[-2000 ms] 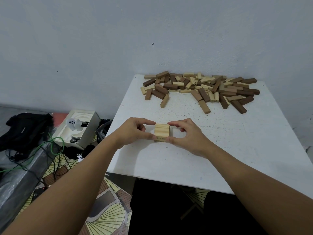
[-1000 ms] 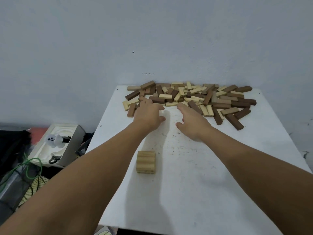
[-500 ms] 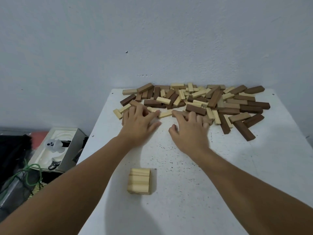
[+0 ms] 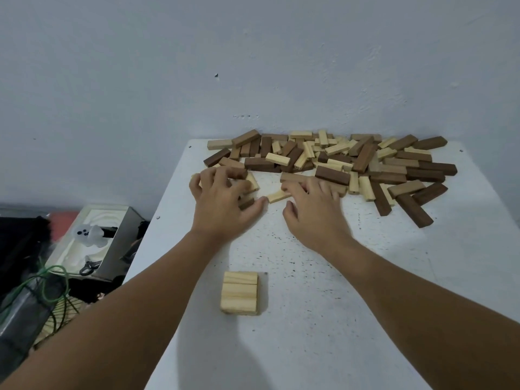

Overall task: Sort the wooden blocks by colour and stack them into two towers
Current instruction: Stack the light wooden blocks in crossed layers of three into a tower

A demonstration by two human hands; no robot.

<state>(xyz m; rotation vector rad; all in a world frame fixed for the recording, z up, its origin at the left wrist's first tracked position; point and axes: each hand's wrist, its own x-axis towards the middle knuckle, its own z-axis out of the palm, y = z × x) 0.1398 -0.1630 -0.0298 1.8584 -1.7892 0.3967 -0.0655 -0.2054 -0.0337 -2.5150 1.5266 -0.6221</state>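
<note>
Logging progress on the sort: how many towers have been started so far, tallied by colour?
Light-wood towers: 1
Dark-wood towers: 0
Total: 1
All other blocks lie loose in the mixed pile.

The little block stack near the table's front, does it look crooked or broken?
No, the light block stack sits flat and looks whole. Only the unsorted pile at the table's far edge is messy.

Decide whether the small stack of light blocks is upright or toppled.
Upright: the light block stack stands squarely on the white table, layers aligned.
</note>
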